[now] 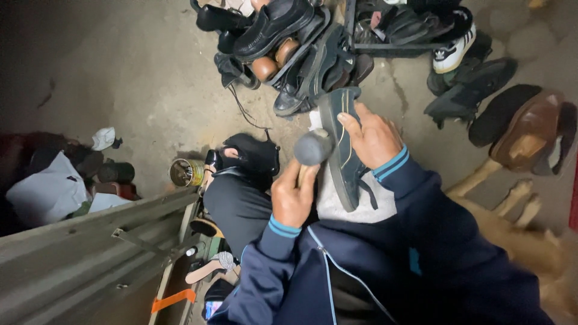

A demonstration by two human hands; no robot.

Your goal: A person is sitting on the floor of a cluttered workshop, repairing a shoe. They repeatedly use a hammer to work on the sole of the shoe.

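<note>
Head view, left grip: left hand [292, 198] closed tight round the wooden handle of a hammer [312, 148].
Right grip: right hand [374, 137] clasped over a dark suede shoe [341, 144], fingers curled on its sole edge.
Shoe: on the lap, toe toward 12 o'clock.
Hard to see: handle mostly hidden in the fist; shoe pile [301, 48] at 12 o'clock cut off.

Shoe-repair workshop, informal, floor-level. Bare stained concrete floor [150, 78]. Heap of worn footwear [289, 54] piled against a dark metal rack [385, 45]: black loafers, brown shoes, a white sneaker [453, 53]. Loose insoles [500, 111] and a brown shoe [530, 135] lie apart. Open tin can [185, 172] on the floor, rags [51, 186] nearby. Wooden bench edge [90, 241] at left.
</note>
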